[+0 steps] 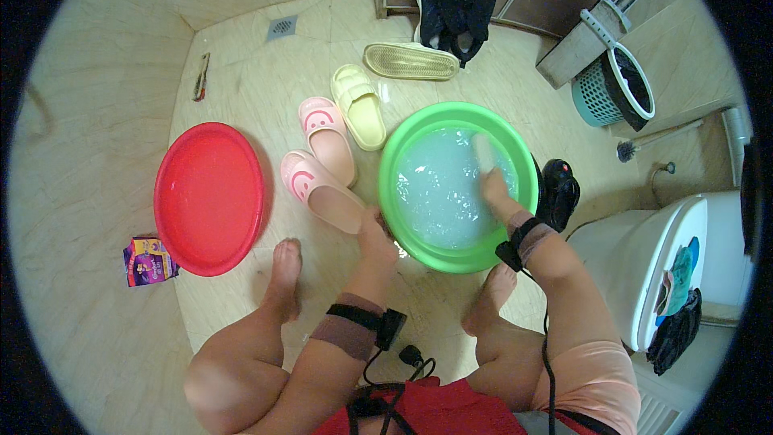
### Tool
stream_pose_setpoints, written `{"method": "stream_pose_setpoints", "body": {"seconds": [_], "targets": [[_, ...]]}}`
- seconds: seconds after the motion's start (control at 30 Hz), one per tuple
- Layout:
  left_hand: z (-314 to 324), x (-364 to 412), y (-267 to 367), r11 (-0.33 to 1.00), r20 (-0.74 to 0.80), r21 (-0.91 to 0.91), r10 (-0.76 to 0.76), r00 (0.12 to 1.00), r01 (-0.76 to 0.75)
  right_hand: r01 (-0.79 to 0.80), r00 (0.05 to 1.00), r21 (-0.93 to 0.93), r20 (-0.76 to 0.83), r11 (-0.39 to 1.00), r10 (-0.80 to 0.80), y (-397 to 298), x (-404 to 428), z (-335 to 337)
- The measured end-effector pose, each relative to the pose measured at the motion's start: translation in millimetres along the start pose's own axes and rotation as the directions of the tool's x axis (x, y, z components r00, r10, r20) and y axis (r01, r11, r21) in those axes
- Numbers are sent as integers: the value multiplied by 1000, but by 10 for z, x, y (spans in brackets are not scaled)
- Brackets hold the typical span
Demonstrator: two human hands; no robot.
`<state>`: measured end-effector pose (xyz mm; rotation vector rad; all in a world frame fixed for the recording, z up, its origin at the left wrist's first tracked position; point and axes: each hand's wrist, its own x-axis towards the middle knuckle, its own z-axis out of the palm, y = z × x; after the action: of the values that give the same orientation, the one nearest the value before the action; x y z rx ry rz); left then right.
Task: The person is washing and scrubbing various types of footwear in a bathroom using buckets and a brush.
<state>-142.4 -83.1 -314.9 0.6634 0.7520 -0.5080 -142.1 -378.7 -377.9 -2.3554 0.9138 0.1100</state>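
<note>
My right hand (495,187) is over the green plastic basin (392,235), gripping a pale, blurred brush-like object (484,153) at the water's surface. Cloudy bluish water (435,193) with glints fills much of the basin. Left of the rim, my left hand (377,238) is on the heel end of a pink slipper (323,193) with a smile design; its fingers are partly hidden. Another pink slipper (331,142) lies just behind it, beside a pale yellow slipper (360,109). A second yellow slipper (410,61) rests sole up beyond them.
A red basin (208,199) stands at left by a purple packet (150,261). Black sneakers (450,6) lean at the back wall. Black shoes (558,193) sit right of the green basin, near the toilet (658,272). A lattice bin (598,93) and floor drain (282,28) lie farther off.
</note>
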Motion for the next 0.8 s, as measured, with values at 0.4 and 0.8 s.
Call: {"method": "stream_pose_setpoints", "body": {"seconds": [0.4,0.8], "targets": [[67,13,305,957,51,-261,-117,992,126,384,745,248,486,890,-457,-1422,-1030,426],[-135,197,-148,959,-24,-250,-144,989,133,-48,993,166,111,985,30,-74,402,-614]]}}
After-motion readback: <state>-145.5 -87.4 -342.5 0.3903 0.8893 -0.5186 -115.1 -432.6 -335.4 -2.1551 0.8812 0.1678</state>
